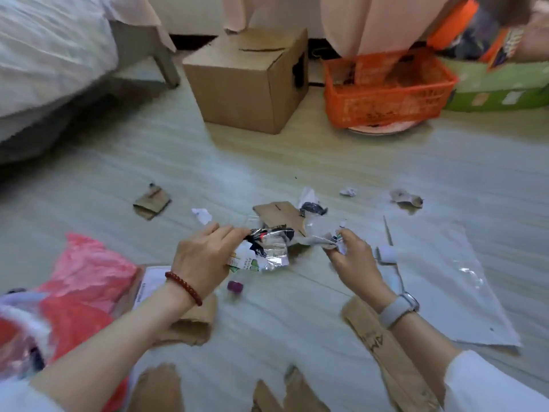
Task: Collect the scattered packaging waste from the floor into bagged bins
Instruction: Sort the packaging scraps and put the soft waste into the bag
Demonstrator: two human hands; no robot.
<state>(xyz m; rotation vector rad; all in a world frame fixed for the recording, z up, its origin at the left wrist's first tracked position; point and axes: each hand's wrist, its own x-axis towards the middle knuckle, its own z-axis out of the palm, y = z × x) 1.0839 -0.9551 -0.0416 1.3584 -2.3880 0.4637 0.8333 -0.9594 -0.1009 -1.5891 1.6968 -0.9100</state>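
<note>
Torn cardboard pieces (395, 364) lie nearest on the floor (297, 322). Just beyond them, the left hand (205, 260) has its grip pinched on a crumpled foil wrapper (267, 248). Right of the wrapper, the right hand (353, 260) pinches a small paper scrap (338, 237). Far behind the wrapper stand a cardboard box (246, 84) and an orange crate (386, 87).

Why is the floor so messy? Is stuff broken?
Yes. Torn cardboard and crumpled paper lie scattered over the floor. The left hand grips a crushed foil wrapper, the right hand a wrinkled scrap. A tiny purple thing sits loose nearby.
</note>
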